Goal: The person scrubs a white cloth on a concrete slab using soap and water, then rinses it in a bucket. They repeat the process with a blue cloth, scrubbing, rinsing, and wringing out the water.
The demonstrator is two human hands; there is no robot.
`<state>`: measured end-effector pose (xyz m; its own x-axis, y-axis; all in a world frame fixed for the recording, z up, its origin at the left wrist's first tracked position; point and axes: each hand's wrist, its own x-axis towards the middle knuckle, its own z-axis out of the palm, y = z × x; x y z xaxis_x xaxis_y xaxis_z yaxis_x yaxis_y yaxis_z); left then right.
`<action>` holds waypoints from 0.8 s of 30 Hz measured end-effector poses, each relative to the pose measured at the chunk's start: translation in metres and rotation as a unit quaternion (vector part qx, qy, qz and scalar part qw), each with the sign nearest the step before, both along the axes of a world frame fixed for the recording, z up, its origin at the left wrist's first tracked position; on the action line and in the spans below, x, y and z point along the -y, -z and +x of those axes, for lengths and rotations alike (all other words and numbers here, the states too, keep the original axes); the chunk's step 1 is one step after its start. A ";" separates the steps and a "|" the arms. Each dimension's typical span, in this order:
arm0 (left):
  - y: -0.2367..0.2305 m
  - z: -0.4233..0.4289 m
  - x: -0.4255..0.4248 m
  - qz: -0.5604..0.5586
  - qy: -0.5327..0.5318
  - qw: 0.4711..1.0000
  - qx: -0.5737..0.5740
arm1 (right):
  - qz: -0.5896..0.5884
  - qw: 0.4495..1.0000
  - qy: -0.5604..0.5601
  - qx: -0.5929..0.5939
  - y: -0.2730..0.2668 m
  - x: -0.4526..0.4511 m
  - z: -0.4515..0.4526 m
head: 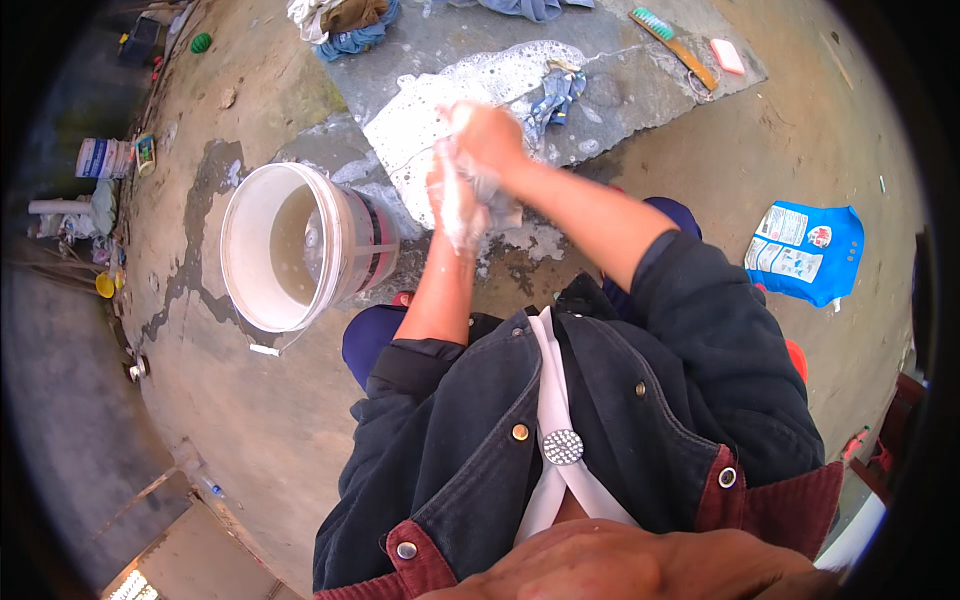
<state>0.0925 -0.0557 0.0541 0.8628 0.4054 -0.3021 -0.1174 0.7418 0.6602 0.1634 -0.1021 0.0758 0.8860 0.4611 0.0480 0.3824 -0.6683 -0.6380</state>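
My left hand [454, 202] and my right hand [486, 139] are close together, both covered in suds and closed on a wet, light-coloured cloth [504, 208]. The cloth bunches between them, partly hidden by the fingers. Under and beyond the hands, thick white foam [420, 112] spreads over a grey stone slab [645, 97]. A blue patterned cloth [556, 97] lies in the foam just right of my right hand. A wooden-handled brush [679, 52] with green and white bristles rests on the slab's right part, beside a pink and white soap bar [727, 56].
Left of my hands stands a white plastic bucket [330, 247] with cloudy water in it. Folded clothes [349, 26] and a blue garment [525, 6] lie at the slab's far side. A blue plastic packet [806, 251] is on the concrete floor at right; a green ball [200, 43] lies far left.
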 end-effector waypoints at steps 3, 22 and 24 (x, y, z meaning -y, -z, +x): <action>-0.020 -0.004 0.008 0.070 0.003 0.993 -0.092 | 0.115 0.993 0.002 -0.038 -0.039 0.012 -0.028; 0.064 0.002 -0.044 0.324 0.053 0.944 -0.020 | 0.043 0.999 -0.015 0.006 -0.008 -0.001 -0.028; 0.077 0.004 -0.055 0.363 0.045 0.931 -0.017 | 0.060 0.988 -0.051 0.132 0.009 -0.011 -0.051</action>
